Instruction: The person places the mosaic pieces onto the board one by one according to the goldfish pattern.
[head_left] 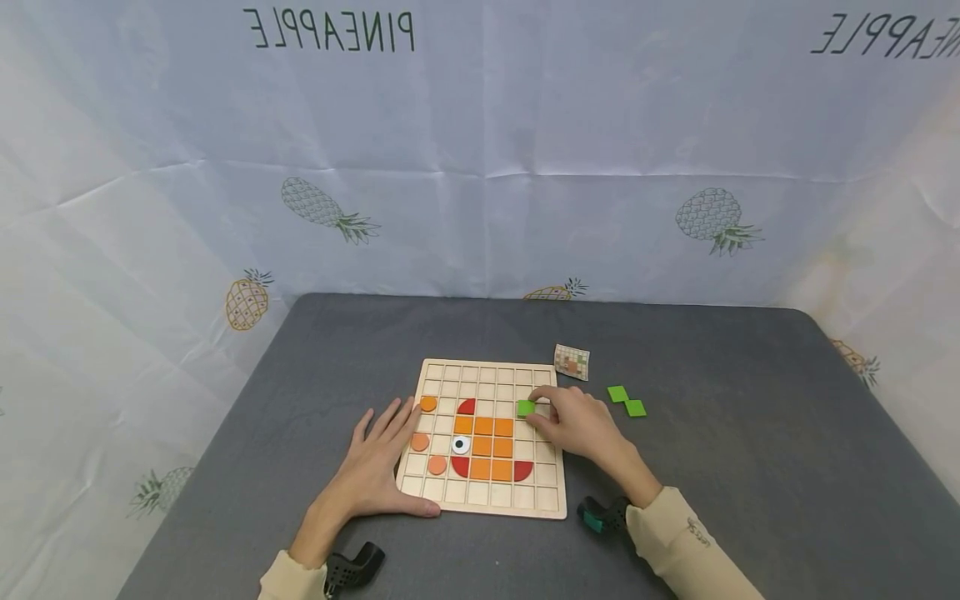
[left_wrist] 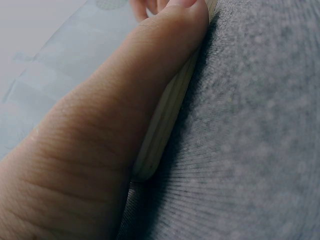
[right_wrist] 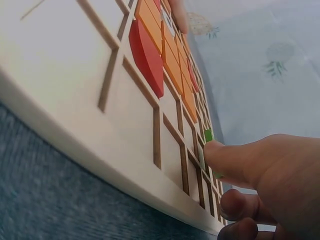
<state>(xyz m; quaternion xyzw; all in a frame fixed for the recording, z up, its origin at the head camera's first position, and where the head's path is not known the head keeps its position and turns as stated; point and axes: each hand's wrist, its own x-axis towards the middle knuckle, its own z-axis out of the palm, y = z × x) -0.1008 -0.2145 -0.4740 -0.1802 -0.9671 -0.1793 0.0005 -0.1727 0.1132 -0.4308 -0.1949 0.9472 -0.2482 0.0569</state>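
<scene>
A wooden grid board lies flat on the table, with orange squares, red rounded pieces and a white eye disc in its cells. My right hand pinches a green square tile between thumb and forefinger over the board's right part. In the right wrist view the thumb covers most of that green tile. My left hand rests along the board's left edge, fingers spread and straight, thumb at the near edge. The left wrist view shows its thumb against the board's side.
Two more green tiles lie right of the board on the dark grey table. A small picture card lies by the board's far right corner. Several orange discs sit at the board's left. A pineapple-print cloth hangs behind.
</scene>
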